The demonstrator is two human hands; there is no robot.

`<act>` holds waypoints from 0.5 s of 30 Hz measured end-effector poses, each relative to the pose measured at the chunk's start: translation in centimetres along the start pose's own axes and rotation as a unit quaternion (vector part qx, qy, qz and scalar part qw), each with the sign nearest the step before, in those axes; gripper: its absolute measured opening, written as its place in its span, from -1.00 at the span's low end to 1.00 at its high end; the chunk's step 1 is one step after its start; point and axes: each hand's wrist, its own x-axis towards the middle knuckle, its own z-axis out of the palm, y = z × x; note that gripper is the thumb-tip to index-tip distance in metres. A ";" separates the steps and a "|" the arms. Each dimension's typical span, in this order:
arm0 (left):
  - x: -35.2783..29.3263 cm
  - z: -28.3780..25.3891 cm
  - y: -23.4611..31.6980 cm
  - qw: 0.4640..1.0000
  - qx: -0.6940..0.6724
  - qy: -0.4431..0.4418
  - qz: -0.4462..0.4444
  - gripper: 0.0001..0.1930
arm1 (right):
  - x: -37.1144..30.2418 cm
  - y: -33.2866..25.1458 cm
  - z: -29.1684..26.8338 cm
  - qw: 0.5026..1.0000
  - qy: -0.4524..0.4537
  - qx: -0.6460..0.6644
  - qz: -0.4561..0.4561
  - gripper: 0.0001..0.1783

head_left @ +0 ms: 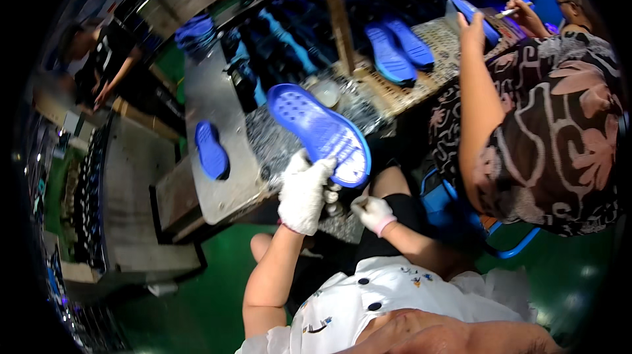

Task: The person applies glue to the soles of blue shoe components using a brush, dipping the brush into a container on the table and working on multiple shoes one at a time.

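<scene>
In my left hand (304, 191), which wears a white knit glove, I grip a blue shoe sole (315, 125) by its heel end. The sole is held up and tilted above the table edge, with a row of small holes towards its toe and a wet-looking shine near the heel. Lower and to the right, my right hand (374, 214), also gloved in white, is close to my knee. Its fingers are curled together; whatever they may hold is too small to make out. A white round dish (326, 93) stands on the plastic-covered table behind the sole.
Another blue sole (211, 151) lies on the metal tabletop (230, 196), with a stack of blue soles (195, 31) behind. A pair of soles (393, 51) lies near a wooden post (337, 18). At right, a person in a patterned top (533, 130) holds a sole and a brush.
</scene>
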 end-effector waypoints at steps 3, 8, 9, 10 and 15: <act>4.1 5.9 0.8 0.983 0.161 -0.089 0.024 -0.69 | 0.2 -0.2 -0.6 0.999 -0.033 -0.026 -0.015 -0.68; 13.4 15.3 1.9 0.964 0.216 -0.149 0.053 -0.79 | 0.7 0.3 -1.5 1.000 -0.011 0.000 0.021 -0.72; 15.4 16.6 2.0 0.960 0.234 -0.136 0.073 -0.79 | 0.6 0.4 -1.4 1.000 -0.006 0.013 0.019 -0.72; 17.1 17.7 2.1 0.967 0.195 -0.145 0.074 -0.78 | 0.5 0.4 -1.3 0.999 -0.003 0.031 0.021 -0.72; 18.0 16.2 1.9 0.952 0.247 -0.101 0.151 -0.72 | 0.8 1.3 -1.3 0.998 0.019 0.047 0.024 -0.75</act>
